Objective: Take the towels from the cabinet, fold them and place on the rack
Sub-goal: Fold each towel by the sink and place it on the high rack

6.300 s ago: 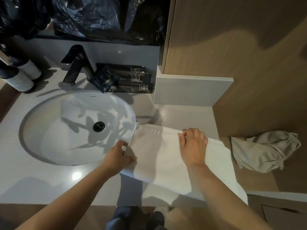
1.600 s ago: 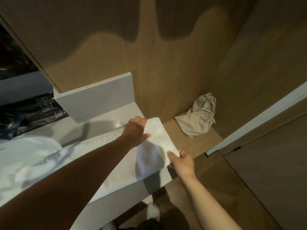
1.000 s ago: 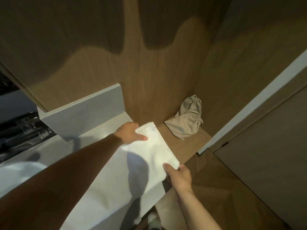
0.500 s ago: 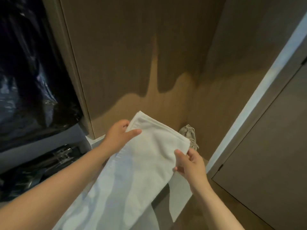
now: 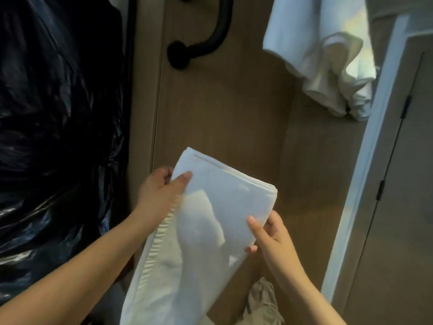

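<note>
Folded towel (image 5: 210, 219) now lifted off surface, raised toward rack (image 5: 210, 41) at 12 o'clock. Left hand (image 5: 159, 193) pinches top corner, right hand (image 5: 269, 238) grips side edge. Another towel (image 5: 328, 55) hangs at 1 o'clock. Folding looks done; hanging likely next.

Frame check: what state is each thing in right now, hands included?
Towel: folded, held up off any surface, lower end hanging down.
Left hand: grips the towel's upper left corner, thumb on top.
Right hand: pinches the towel's right edge.
Rack: wall-mounted, visible part bare.
Hanging cloth: bunched, draped at upper right.
Beige bag: crumpled, lying below the towel.
Black plastic: crinkled, at left.
</note>
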`<state>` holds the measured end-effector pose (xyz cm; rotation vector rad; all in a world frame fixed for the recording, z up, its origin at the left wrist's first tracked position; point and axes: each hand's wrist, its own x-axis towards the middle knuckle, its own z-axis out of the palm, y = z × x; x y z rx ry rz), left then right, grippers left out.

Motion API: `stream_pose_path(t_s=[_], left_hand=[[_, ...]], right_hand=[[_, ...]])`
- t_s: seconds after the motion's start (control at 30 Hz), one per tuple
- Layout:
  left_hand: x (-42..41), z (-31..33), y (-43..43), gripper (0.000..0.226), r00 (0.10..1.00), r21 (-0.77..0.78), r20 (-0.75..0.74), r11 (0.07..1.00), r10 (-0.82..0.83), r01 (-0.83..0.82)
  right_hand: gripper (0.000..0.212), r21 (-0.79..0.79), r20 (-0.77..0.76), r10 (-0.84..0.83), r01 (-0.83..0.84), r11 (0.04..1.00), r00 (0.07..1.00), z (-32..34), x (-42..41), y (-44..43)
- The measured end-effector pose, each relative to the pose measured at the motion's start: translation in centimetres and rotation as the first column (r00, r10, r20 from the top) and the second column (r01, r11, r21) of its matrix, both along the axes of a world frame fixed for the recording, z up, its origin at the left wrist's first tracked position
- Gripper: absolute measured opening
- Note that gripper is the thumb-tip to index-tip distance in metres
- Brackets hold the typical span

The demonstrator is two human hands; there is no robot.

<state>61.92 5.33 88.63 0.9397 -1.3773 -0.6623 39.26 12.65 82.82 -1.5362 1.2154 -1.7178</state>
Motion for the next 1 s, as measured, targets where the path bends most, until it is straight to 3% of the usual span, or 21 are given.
stream_pose_path(t_s=[0.23,0.4,0.47,0.53,0.6,0.63,0.77,0.87,0.93,1.0], left_hand=[[2.3,6.5,0.5,0.026,0.986,-0.177,-0.165,0.984,-0.027,-0.002],[4.2,9.7,0.8,0.027,0.970,-0.220,-0.229,0.975,-0.080,0.028],[4.6,10.6,0.8,0.028,0.970,-0.236,-0.235,0.972,-0.063,0.006],[5.0,11.0,0.9,0.042,0.971,-0.225,-0.238,0.974,-0.017,-0.038],[5.5,10.3,1.5,0.069,0.977,-0.219,-0.210,0.972,0.034,-0.081],[5.8,9.4,2.1,0.072,0.980,-0.257,-0.195,0.962,0.039,-0.090],[6.3,5.7,4.0,0.049,0.991,-0.462,-0.124,0.887,-0.051,-0.013],[6.7,5.5,4.3,0.031,0.996,-0.443,-0.025,0.894,-0.088,0.068],[6.9,6.3,4.1,0.024,0.984,-0.423,-0.082,0.900,-0.157,0.108],[7.0,7.7,4.0,0.027,0.982,-0.452,-0.096,0.886,-0.162,0.102]], right_hand=[[0.016,-0.310,-0.111,-0.101,0.063,0.949,0.989,7.9,1.6,-1.2],[0.034,-0.562,-0.130,-0.275,0.157,0.812,0.953,14.2,3.9,-1.0],[0.030,-0.600,-0.132,-0.304,0.168,0.782,0.943,16.2,4.7,-0.8],[0.022,-0.614,-0.179,-0.331,0.158,0.773,0.927,17.8,5.3,-0.6],[0.028,-0.630,-0.213,-0.350,0.146,0.763,0.912,18.9,5.7,-0.4],[0.029,-0.631,-0.225,-0.355,0.141,0.763,0.907,19.3,5.8,-0.4],[0.023,-0.617,-0.277,-0.369,0.131,0.776,0.887,20.7,5.9,-0.5],[0.010,-0.602,-0.318,-0.378,0.123,0.789,0.869,21.5,6.2,-0.8],[0.016,-0.623,-0.324,-0.386,0.112,0.774,0.864,22.0,6.6,-0.7],[0.029,-0.716,-0.354,-0.480,0.097,0.691,0.803,22.7,6.8,-0.4]])
